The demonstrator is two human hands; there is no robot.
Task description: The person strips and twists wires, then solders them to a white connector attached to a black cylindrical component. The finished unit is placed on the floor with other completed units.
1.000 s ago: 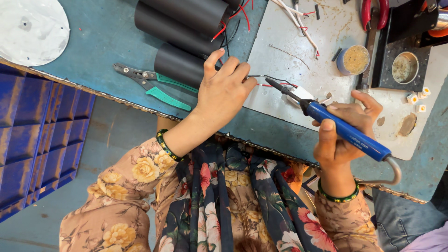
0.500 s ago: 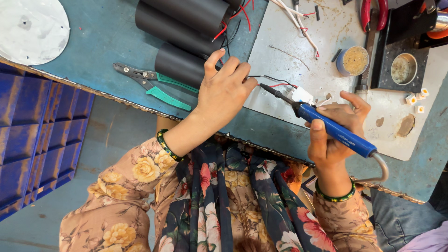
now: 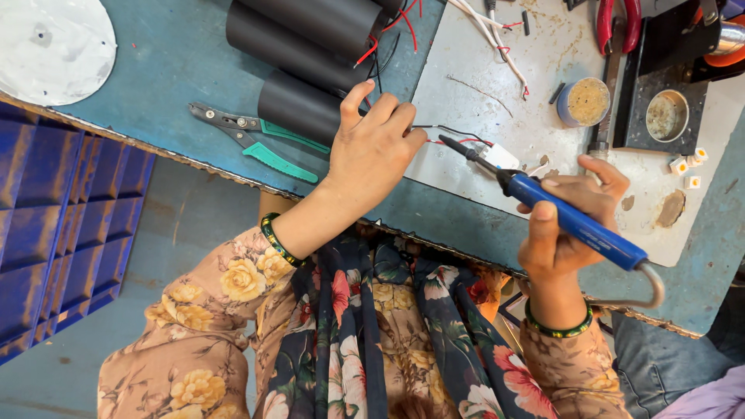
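Right hand (image 3: 570, 221): closed in a pen-like grip around the blue handle of a soldering iron (image 3: 574, 221), thumb laid along the near side. The iron points up and to the left, its dark tip just beside the wire ends and a small white connector (image 3: 503, 157) on the grey mat (image 3: 481, 109).

Left hand (image 3: 372, 155): fingers curled down, fingertips pinching thin black and red wires (image 3: 458, 136) at the edge of the mat. How tightly they are pinched cannot be told. The wrist wears a green and black bangle (image 3: 277, 240).

Black cylinders (image 3: 303, 46): three, lying side by side on the blue table (image 3: 171, 62), the nearest touching the left hand's knuckles; red and black leads come out of their ends.

Pliers with green handles (image 3: 260, 140): flat on the table, left of the left hand, apart from it.

Small round tin (image 3: 583, 101): on the mat, beyond the iron.

Red-handled cutters (image 3: 617, 23): at the far edge.

White round plate (image 3: 50, 46): far left corner of the table.

Blue tray (image 3: 54, 233): below the table edge, left.
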